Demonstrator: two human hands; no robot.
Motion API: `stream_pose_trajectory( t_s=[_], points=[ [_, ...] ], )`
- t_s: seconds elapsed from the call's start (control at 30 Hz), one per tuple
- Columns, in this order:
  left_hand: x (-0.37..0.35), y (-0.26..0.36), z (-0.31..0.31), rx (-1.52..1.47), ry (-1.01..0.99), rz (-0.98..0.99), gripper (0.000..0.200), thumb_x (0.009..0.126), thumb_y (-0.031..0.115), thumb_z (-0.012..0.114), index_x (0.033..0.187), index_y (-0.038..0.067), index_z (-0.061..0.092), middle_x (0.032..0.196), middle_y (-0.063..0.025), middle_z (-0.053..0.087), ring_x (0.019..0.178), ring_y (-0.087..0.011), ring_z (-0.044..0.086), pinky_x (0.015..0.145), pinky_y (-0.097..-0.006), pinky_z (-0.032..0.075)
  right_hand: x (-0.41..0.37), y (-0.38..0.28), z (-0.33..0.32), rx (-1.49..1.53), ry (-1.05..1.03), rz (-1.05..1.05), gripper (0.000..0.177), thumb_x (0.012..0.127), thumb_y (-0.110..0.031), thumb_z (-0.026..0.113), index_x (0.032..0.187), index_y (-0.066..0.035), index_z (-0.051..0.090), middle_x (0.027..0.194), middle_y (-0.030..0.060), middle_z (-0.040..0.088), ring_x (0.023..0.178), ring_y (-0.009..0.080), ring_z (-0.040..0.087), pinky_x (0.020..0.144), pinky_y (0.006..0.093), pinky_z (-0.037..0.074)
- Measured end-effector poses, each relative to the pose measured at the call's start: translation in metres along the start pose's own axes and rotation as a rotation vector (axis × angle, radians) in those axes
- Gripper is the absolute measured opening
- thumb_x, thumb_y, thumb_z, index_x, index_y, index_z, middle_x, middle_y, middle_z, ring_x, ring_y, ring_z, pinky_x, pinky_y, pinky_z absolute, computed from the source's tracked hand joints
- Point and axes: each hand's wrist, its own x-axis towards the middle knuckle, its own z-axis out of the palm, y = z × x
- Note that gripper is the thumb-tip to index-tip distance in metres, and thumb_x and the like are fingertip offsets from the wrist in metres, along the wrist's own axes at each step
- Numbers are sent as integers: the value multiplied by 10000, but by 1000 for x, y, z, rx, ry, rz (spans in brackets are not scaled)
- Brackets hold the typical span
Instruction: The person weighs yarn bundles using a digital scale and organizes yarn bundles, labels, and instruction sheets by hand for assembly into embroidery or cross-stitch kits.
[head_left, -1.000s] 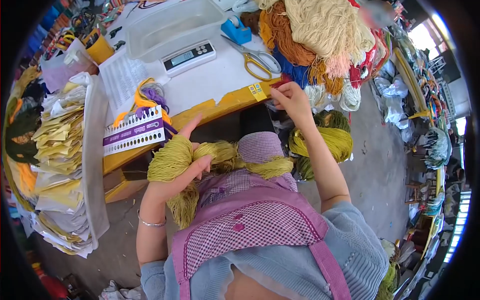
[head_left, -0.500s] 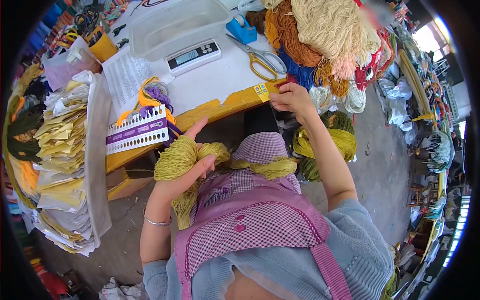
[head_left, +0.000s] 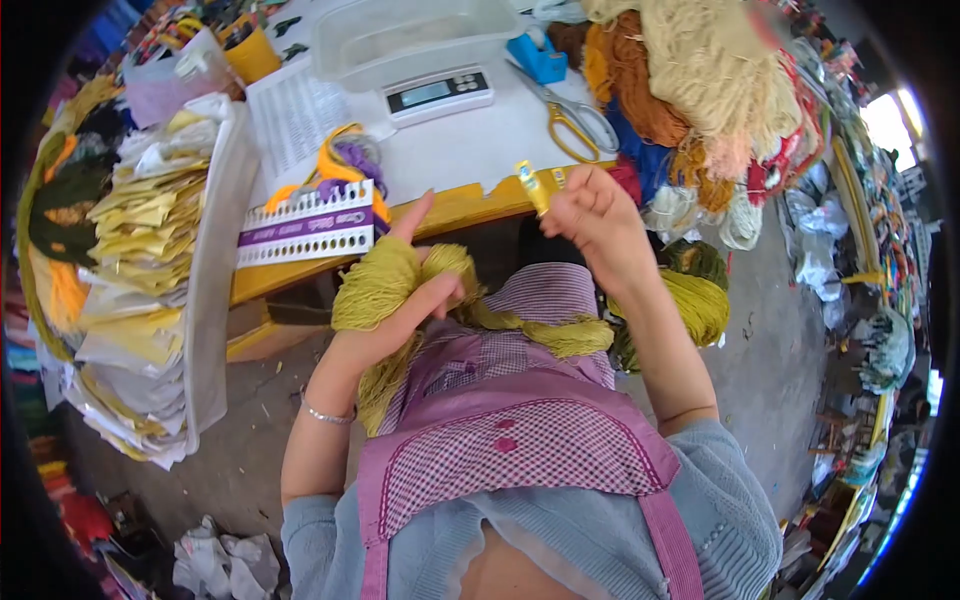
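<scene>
The left hand (head_left: 420, 305) had a thick skein of olive-yellow thread (head_left: 375, 290) gathered in the crook between thumb and fingers, its index finger standing out straight. The rest of the skein trailed across the lap of the purple checked apron (head_left: 510, 435), just in front of the white-covered tabletop (head_left: 440, 145). The right hand (head_left: 598, 222) pinched a small yellow printed label (head_left: 531, 186) by its lower end, holding it up near the wooden front edge; a second yellow label (head_left: 558, 177) sat on that edge, just beyond the fingers.

A light pinch at one end probably suited the held label best, leaving most of it uncreased and, if its back was sticky, touching little skin; stickiness could not be told. The thread looked soft and apt to snag, so the loops were better cradled than squeezed, with strands lying together and the hanging ones kept off the silver bracelet (head_left: 328, 415) nearby.
</scene>
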Motion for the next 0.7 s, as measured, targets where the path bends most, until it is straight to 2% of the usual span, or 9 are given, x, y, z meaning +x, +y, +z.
stream_pose_trajectory(
  t_s=[0.03,0.1,0.17,0.23,0.33,0.4,0.47,0.53,0.7],
  points=[
    [-1,3,1,-14,-3,37,753,925,93,580,1519,60,118,841,-48,593,673,-73,502,614,-199,431,-9,0,24,-60,-22,-22,169,887,-22,623,948,-58,470,804,61,634,734,143,633,698,266,514],
    [0,0,5,16,58,121,765,909,164,571,1527,106,124,844,-55,615,614,-52,508,453,-153,345,-18,9,56,-20,-39,-10,190,881,23,618,963,-42,459,819,69,634,742,130,634,717,259,519],
    [-4,6,6,31,113,145,738,910,120,562,1524,107,154,843,-39,605,620,-51,503,486,-158,361,-18,23,76,118,-69,-39,199,877,34,627,968,-26,462,813,65,646,764,112,649,674,220,516],
    [-8,11,1,150,128,125,732,925,81,570,1519,74,142,845,-22,547,708,-64,497,626,-205,427,-18,28,87,73,-49,3,197,878,15,641,959,-26,466,815,45,635,740,86,636,649,200,501],
    [-12,7,-7,208,137,156,720,898,34,548,1515,81,180,821,-22,538,685,-61,484,612,-210,415,-16,31,92,-206,-19,-40,234,856,-23,686,954,-23,474,825,34,624,691,57,596,631,184,476],
    [-15,12,-14,186,109,108,709,877,5,518,1510,83,207,740,-20,545,638,-60,472,584,-201,403,-15,24,92,-716,-76,-274,278,825,-73,731,942,-22,484,757,1,575,654,54,552,616,193,462],
    [-18,24,-19,110,24,72,709,880,13,521,1511,84,206,726,-20,552,624,-59,473,568,-199,400,-6,32,88,-497,-156,-365,278,865,-85,669,1019,-43,441,890,37,523,769,83,530,686,219,452],
    [-20,32,-18,-29,-82,10,709,879,13,529,1508,73,209,732,-25,575,599,-55,475,535,-193,396,-7,38,95,-20,-323,-199,259,917,-55,571,1088,-59,376,1038,70,453,867,114,510,758,242,440],
    [-21,32,-28,-37,-94,26,690,880,11,571,1487,44,246,759,-32,596,622,-68,523,580,-207,443,-6,30,90,-401,-312,-240,281,907,-81,620,1078,-45,400,932,67,496,838,147,566,755,276,472]
  ],
)
